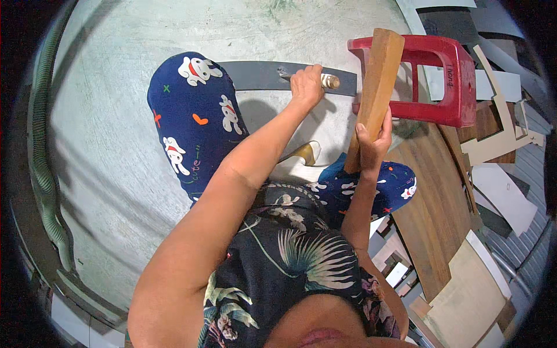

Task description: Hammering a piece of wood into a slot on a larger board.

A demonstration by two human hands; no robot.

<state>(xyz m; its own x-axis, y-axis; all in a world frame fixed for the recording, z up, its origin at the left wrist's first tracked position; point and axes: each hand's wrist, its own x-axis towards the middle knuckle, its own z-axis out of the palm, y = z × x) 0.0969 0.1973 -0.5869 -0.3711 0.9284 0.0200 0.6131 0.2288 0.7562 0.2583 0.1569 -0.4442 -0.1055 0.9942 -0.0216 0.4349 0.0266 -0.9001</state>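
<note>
- Left hand (pixel 306 84) is stretched way out in front, fist wrapped tight around a light handle (pixel 330 81) whose end pokes out past the knuckles. What kind of tool it is, can't really tell.
- That hand sits right on a long dark grey strip (pixel 261 76) lying flat on the concrete floor (pixel 110 145), just past the left knee.
- Right hand (pixel 372 141) has its grip closed on the lower end of a wooden block (pixel 375 87), held up on end and leaning a bit to the right, top edge up by the stool.
- Red plastic stool (pixel 449 81) stands right behind the block, on the person's right.
- Brown boards (pixel 432 191) and pale offcuts are piled along the right side.
- Green hose (pixel 43 168) snakes down the far left edge of the floor.
</note>
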